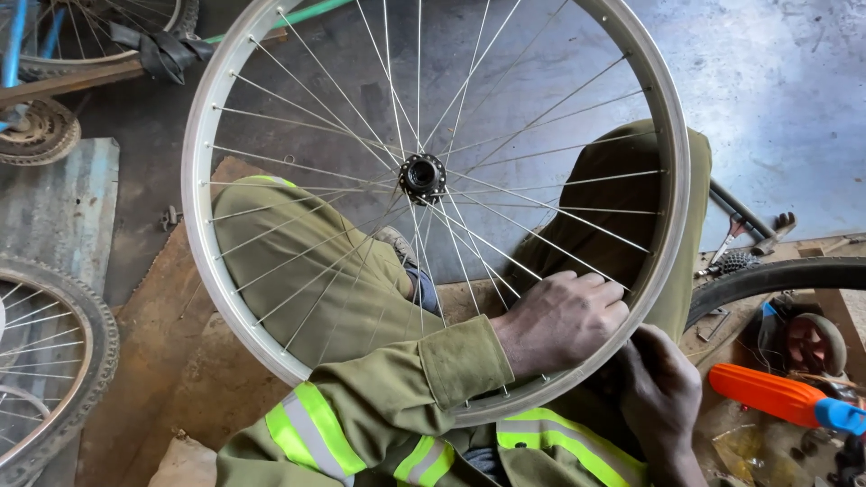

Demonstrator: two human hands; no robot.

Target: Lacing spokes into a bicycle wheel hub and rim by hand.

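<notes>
A bare silver bicycle rim (209, 99) with thin spokes and a black hub (422, 176) lies tilted over my lap, above my olive trouser legs. My left hand (561, 321) reaches across the spokes and rests on the near right part of the rim, fingers curled over it. My right hand (660, 392) is just outside the rim at the same spot, fingers pinched against the rim's edge; whatever it pinches is too small to tell. My sleeves are olive with yellow reflective bands.
A tyred wheel (54, 361) lies at the left, another wheel and a rusty sprocket (36, 133) at top left. At the right are a black tyre (776, 275), pliers (722, 248), an orange-and-blue tool (780, 397) and small parts on the concrete floor.
</notes>
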